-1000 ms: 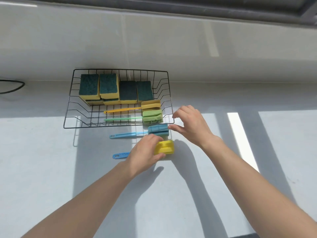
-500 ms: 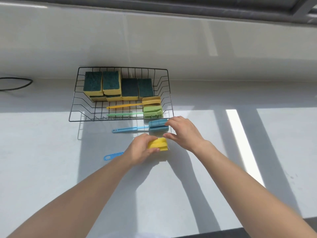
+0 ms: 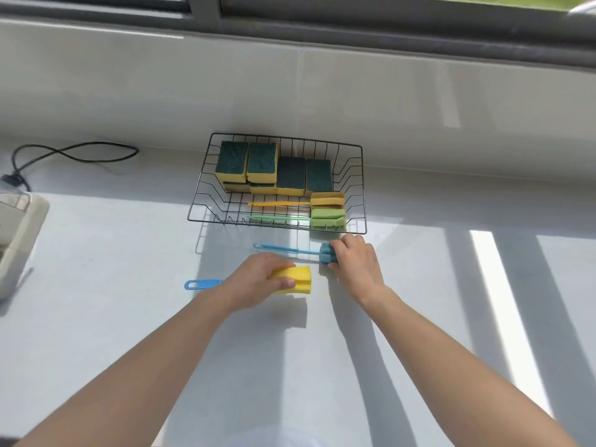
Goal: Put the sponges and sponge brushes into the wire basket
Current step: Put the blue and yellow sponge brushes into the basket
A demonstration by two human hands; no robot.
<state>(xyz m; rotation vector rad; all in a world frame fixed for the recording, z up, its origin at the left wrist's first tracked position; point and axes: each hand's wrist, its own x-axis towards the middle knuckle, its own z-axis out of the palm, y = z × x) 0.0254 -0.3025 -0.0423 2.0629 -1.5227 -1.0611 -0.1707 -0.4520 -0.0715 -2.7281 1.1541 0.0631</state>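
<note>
Underneath, sunlit white counter (image 3: 96,317) below window sill (image 3: 322,91), black cable (image 3: 74,153) at left.

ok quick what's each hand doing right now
Left hand: closed on the yellow sponge head of the blue-handled brush.
Right hand: closed on the blue sponge head of the thin blue brush.

A white countertop (image 3: 96,317) is crossed by bands of sunlight and shadow. A black cable (image 3: 74,154) is looped at its far left, ending in a plug (image 3: 11,180). A pale tiled wall (image 3: 290,88) is seen behind, topped by a dark window frame (image 3: 354,17). A grey object (image 3: 16,240), cut off at the left edge, cannot be identified.
</note>
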